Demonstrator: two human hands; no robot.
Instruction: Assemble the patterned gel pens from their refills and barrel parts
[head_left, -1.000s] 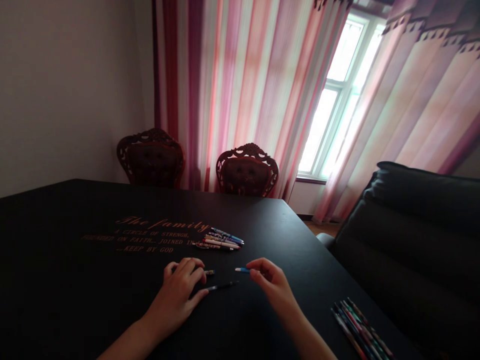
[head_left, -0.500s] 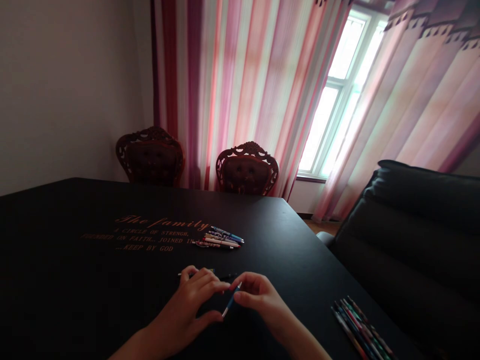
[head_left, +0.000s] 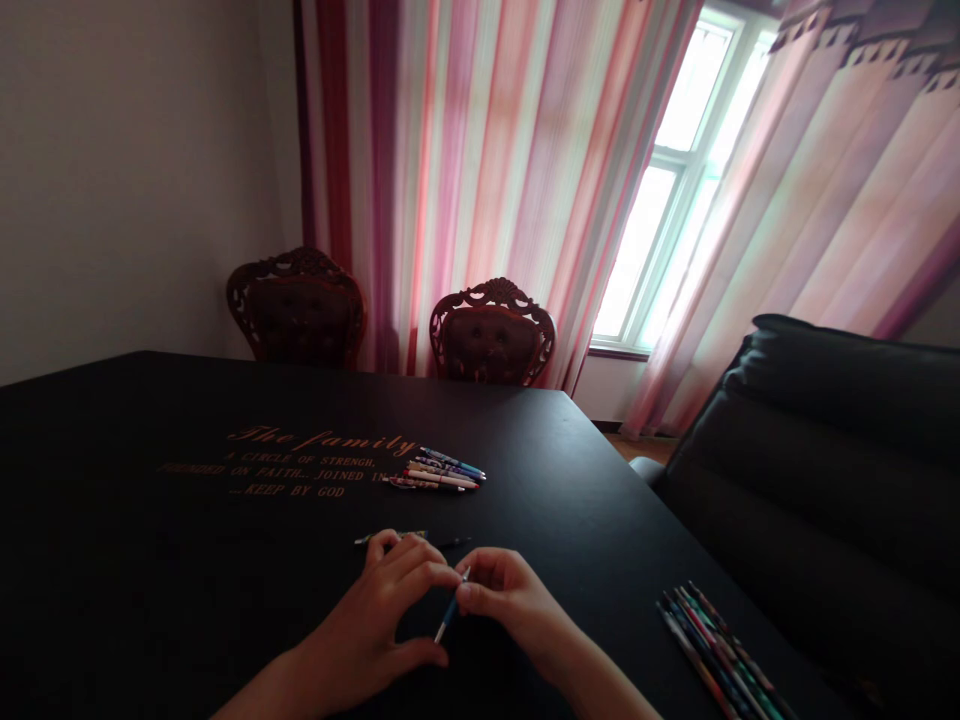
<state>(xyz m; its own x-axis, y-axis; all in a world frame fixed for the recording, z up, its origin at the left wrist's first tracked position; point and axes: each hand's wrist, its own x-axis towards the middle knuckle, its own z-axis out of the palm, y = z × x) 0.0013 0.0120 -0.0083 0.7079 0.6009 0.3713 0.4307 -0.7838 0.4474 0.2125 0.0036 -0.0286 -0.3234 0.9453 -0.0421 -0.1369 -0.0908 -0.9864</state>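
A short blue pen piece (head_left: 447,616) with a silver tip is tilted between my hands, above the black table. My right hand (head_left: 510,595) pinches its upper part between thumb and index finger. My left hand (head_left: 390,610) has its index fingertip at the upper end and its thumb by the lower end. Just behind the left fingers lies a patterned pen piece (head_left: 412,535), partly covered by them. A thin dark piece (head_left: 454,542) rests beside it.
Farther back, several pens (head_left: 442,470) lie bunched on the black table (head_left: 225,570) beside gold lettering. Another group of pens (head_left: 720,645) lies at the right edge. Two carved chairs (head_left: 491,340) stand behind the table, and a dark leather seat (head_left: 825,480) at right.
The blue pen piece has shifted slightly left and downward, with my right thumb now nearer its upper end. My left thumb has moved slightly down. The view has tilted a little.
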